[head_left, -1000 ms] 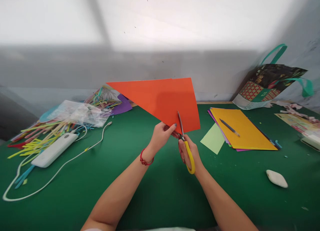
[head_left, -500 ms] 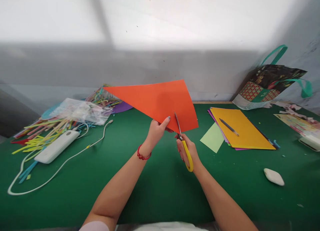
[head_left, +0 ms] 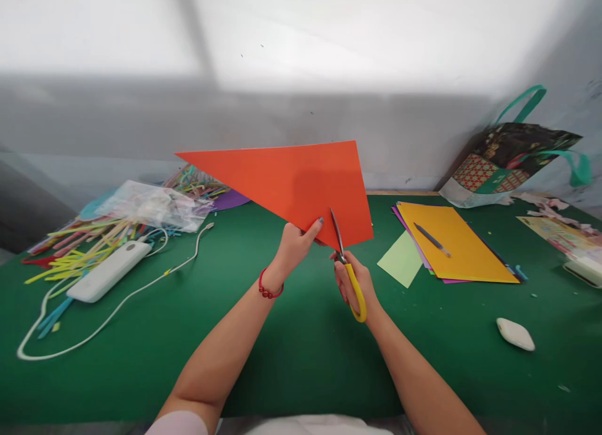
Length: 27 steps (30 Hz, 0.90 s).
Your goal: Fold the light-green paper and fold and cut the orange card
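My left hand [head_left: 295, 246], with a red bead bracelet at the wrist, pinches the near edge of a large orange paper sheet [head_left: 291, 181] held up above the green table [head_left: 301, 353]. Just to its right, my right hand [head_left: 356, 283] grips yellow-handled scissors [head_left: 348, 269]. Their blades point up and away into the sheet's lower edge, close beside my left thumb.
A stack of coloured paper [head_left: 463, 250] topped by a yellow sheet with a pencil [head_left: 431, 239] lies right, a light green piece [head_left: 401, 259] beside it. A white eraser [head_left: 516, 334] sits near right. A patterned bag [head_left: 510, 156] stands far right. Coloured strips, a plastic bag [head_left: 145, 206], a white power bank [head_left: 109, 270] and cable lie left.
The orange sheet has tilted, dipped, then risen again with its left point now further left. Both hands stay on the paper and scissors with the blades in the sheet's lower edge.
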Available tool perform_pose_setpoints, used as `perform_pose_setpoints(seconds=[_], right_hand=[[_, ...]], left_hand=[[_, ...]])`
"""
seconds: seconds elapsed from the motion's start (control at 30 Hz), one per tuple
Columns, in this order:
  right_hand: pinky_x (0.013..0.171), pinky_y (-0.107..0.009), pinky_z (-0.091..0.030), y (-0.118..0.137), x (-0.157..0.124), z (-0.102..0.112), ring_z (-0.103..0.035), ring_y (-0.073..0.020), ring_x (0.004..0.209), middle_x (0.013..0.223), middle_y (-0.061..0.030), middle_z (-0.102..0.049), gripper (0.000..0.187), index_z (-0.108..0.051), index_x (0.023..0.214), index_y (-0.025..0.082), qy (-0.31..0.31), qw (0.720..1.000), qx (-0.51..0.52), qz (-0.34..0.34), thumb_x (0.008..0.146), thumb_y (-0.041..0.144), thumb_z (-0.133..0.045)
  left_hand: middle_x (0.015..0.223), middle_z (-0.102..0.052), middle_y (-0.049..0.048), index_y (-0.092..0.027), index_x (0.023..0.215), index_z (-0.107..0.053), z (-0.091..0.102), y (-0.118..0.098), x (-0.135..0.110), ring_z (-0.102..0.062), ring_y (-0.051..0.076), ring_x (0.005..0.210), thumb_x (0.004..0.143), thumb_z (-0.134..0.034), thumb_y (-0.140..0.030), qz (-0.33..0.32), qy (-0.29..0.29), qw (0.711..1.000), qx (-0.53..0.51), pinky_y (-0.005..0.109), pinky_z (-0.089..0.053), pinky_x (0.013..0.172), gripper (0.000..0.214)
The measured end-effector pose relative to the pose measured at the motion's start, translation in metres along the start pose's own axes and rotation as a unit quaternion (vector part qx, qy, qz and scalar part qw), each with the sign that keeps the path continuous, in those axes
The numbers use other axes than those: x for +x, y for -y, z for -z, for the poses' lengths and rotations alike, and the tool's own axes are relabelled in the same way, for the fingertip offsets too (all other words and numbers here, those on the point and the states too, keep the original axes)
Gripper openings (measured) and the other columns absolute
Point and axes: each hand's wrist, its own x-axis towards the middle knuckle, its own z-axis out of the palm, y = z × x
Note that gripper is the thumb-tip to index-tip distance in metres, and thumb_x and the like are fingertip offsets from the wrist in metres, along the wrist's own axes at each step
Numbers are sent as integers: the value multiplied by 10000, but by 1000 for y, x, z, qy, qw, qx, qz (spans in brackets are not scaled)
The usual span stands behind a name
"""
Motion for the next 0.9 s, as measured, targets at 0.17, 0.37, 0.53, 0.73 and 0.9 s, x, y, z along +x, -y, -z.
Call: perform_pose_setpoints(seconds=[0.17,0.37,0.53,0.73,0.9], right_hand=[[339,-189,-298,4,-1,0,-359,-68,383,558,53,-426,410,-535,903,203,-8,1000,-12,-1,822,600,-477],[341,-199,-295,5,-2,2,-361,-78,396,576,37,-445,394,-544,892,212,-18,999,-43,3,811,595,-494],[349,-200,-297,5,-1,4,-362,-80,409,583,30,-461,393,-552,884,212,-24,998,-55,5,800,593,-506],[361,-216,-308,7,0,4,-376,-89,404,563,32,-457,419,-556,873,207,-31,998,-59,0,775,613,-521],[366,-221,-312,8,-1,3,-381,-89,395,550,40,-448,423,-552,884,208,-24,998,-54,-2,779,617,-520]], left_hand=[[561,-655,28,-169,611,-591,0,0,0,-623,156,511,776,-579,-382,20,12,999,-22,254,-518,528,270],[572,-655,28,-177,616,-594,0,-2,0,-623,158,518,771,-585,-396,17,8,999,-26,258,-521,528,268],[527,-638,22,-178,587,-589,0,-5,0,-591,140,460,776,-581,-410,10,20,999,-24,247,-507,496,300],[514,-633,26,-176,557,-588,1,-6,0,-594,142,465,783,-575,-400,14,17,1000,-17,250,-510,508,318],[555,-647,19,-174,632,-604,0,-5,0,-599,145,453,751,-599,-428,24,13,999,-38,244,-507,469,280]])
